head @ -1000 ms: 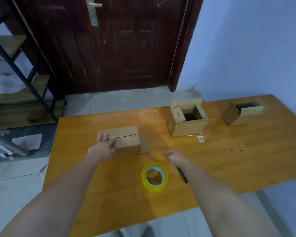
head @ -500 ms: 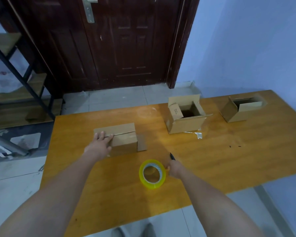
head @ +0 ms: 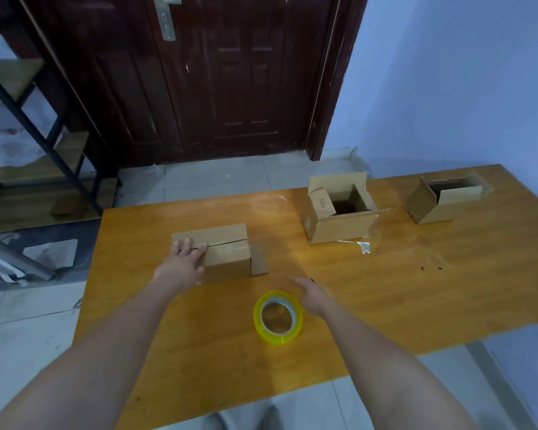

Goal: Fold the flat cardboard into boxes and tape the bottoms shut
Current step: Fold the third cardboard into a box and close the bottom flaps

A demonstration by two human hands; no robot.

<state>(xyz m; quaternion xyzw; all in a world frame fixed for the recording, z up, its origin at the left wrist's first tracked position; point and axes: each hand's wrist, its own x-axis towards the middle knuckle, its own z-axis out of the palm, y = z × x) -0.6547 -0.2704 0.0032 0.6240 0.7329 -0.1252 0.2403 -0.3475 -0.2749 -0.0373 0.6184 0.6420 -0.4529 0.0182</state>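
My right hand point(head: 312, 295), open w/ nothing in it, moved off the pen to beside the tape roll point(head: 278, 317) on the bench point(head: 416, 290), while my left hand point(head: 180, 265) still presses flat on the folded box point(head: 222, 249), so taping its bottom is prob. next.

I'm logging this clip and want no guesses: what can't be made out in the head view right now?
- Seam of the box: taped or not, too faint to tell; the left hand covers its left end.
- Dark tool beyond the right hand: almost wholly hidden by that hand.
- Print on the middle box flap: too small to read.
- Tape roll: loose end not visible.
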